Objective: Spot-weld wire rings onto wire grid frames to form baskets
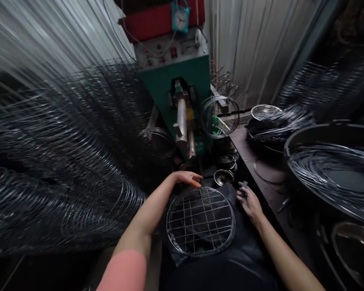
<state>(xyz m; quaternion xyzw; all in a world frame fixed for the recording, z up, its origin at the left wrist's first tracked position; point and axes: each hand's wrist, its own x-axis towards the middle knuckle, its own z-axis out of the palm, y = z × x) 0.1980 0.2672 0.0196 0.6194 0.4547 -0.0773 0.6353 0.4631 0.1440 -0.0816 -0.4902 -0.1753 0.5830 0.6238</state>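
A round wire grid [202, 221], apparently a stack of several, lies on the dark apron over my lap. My left hand [188, 178] is at its far rim, palm down, with orange covers on some fingertips. Its fingers stretch out to the right, and I cannot tell if they touch the rim. My right hand [248, 201] is apart from the grid, over the dark apron to its right. Its half-curled fingers have greyish coverings and stand apart, with nothing clearly held. Beyond the hands is a green machine [157, 89] with two metal arms [182, 121].
Large piles of wire rings [87, 153] rise at the left. A coil of wire hoops [221, 117] hangs beside the machine. Small metal bowls [223, 177] stand below it. At the right, a big dark basin [288, 151] holds wire rings. A teal clock [180, 18] hangs above.
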